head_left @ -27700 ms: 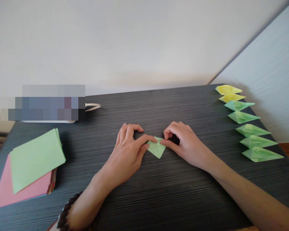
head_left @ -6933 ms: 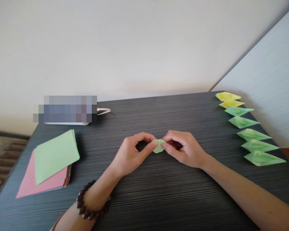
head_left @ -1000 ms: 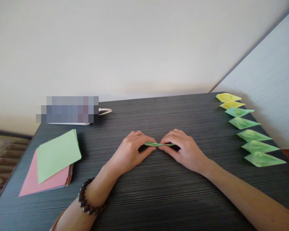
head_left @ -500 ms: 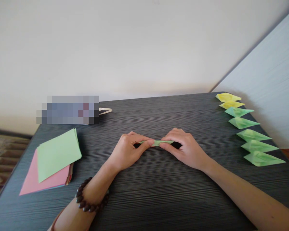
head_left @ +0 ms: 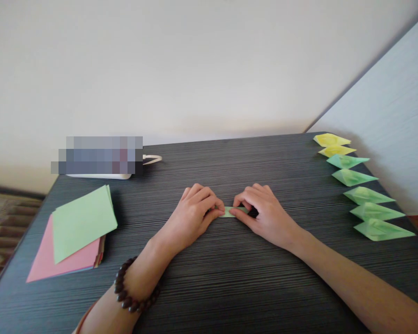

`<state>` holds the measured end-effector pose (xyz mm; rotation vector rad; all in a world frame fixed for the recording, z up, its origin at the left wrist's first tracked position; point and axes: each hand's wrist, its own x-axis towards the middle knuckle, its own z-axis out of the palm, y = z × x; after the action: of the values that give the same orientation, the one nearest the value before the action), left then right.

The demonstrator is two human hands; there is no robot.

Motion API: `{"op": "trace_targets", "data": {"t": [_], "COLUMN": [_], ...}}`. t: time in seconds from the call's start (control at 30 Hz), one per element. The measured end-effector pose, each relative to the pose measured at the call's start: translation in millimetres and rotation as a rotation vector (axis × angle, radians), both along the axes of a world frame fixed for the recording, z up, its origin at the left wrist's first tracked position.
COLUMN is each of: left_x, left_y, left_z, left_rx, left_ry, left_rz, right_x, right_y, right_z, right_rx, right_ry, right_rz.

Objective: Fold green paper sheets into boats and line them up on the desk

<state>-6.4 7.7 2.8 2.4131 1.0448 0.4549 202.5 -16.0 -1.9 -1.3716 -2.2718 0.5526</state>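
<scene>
A narrow folded strip of green paper [head_left: 229, 212] lies between my hands at the middle of the dark table. My left hand [head_left: 198, 211], with a dark bead bracelet at its wrist, pinches the strip's left part between thumb and fingertips. From the other side my right hand [head_left: 263, 208] grips it, thumb on the near face and fingers curled over. Most of the paper's two ends is hidden behind the fingers.
Several folded paper boats, yellow at the back and green [head_left: 383, 230] nearer me, line the table's right edge. On the left lie green sheets [head_left: 85, 222] over a pink-topped paper stack [head_left: 38, 260]. Behind them sits a blurred-out object with a white cable [head_left: 153, 159].
My left hand has shifted, its fingers now more bunched and covering more of the strip's left end. The right hand's fingers have curled more. The paper appears slightly lower and flatter.
</scene>
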Motion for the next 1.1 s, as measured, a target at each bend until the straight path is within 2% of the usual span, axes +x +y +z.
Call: {"op": "trace_targets", "data": {"t": [0.47, 1.1], "left_x": [-3.0, -0.3], "left_y": [2.4, -1.5], "left_z": [4.5, 5.5], "left_rx": [-0.079, -0.033], "left_ry": [0.029, 0.042], "left_rz": [-0.019, -0.002], "right_x": [3.7, 4.9], "right_y": [1.4, 0.6], "right_z": [5.9, 6.7], "right_rx": [-0.131, -0.119], "right_ry": [-0.01, -0.014], "right_rz": [0.057, 0.072]}}
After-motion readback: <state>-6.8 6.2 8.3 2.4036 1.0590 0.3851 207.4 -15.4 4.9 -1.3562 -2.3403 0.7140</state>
